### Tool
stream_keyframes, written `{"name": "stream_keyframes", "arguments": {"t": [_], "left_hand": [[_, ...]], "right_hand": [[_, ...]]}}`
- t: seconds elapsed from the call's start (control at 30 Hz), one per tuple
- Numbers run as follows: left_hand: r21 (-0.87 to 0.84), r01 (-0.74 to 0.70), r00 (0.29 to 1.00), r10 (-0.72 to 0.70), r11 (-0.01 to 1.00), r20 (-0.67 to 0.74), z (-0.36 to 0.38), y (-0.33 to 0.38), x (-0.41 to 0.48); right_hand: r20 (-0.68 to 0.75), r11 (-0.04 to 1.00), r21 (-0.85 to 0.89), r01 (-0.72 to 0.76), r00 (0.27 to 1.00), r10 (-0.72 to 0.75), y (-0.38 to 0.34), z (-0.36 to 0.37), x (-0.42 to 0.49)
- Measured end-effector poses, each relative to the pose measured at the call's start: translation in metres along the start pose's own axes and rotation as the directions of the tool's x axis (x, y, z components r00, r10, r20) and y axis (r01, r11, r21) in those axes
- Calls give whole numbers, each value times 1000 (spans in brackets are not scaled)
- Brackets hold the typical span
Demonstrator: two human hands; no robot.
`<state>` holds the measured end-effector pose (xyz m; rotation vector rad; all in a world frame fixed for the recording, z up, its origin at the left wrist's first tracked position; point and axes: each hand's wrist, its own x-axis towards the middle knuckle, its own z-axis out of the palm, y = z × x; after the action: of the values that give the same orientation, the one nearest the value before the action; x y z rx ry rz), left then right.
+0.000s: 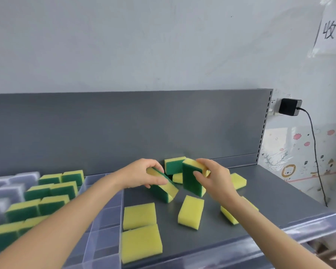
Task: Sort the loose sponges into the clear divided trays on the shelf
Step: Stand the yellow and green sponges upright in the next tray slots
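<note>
Roughly half sorted, by look of it. Left tray (105,216) held rows of sponges (47,193); nearest compartments bare. Loose sponges (142,228) lay on shelf (275,199). Left hand (142,171) gripped sponge (163,191); right hand (211,175) pinched another (192,181).

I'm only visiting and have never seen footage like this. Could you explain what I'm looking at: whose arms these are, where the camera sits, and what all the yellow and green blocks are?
There is no machine here. One camera, worn on a person's head, looks down at their two bare arms. The left hand holds a tilted sponge, yellow on one side and green on the other; the right hand holds an upright sponge of the same kind. More loose sponges lie on the grey shelf. To the left, a clear divided tray has empty sections, beside rows of sorted sponges standing on edge.
</note>
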<state>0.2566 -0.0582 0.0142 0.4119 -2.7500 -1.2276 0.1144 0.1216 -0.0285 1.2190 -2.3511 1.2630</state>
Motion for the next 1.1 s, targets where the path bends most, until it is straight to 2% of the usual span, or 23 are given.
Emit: {"name": "stream_keyframes", "arguments": {"t": [0.13,0.23,0.5,0.73,0.83,0.93,1.1], "left_hand": [[130,41,988,-21,991,-154,-7,-6,-33],[221,84,978,-38,972,-204,-22,-16,-56],[97,219,932,-179,971,-317,-59,-43,-115],[-16,174,893,-165,985,-418,-95,-68,-168],[7,157,875,-135,988,-466,-112,-79,-194],[40,156,876,-120,987,-467,-127,-93,-221],[95,210,914,-161,973,-372,-140,-118,-257]], "right_hand": [[55,998,56,40,998,-43,-26,15,-12],[89,991,119,61,993,-72,-48,27,-18],[204,964,252,83,969,-137,-99,60,-24],[262,943,316,100,947,-188,-149,90,-34],[282,934,342,107,936,-211,-172,101,-42],[300,925,365,104,927,-223,-195,115,-53],[331,914,392,109,910,-250,-227,138,-74]]}}
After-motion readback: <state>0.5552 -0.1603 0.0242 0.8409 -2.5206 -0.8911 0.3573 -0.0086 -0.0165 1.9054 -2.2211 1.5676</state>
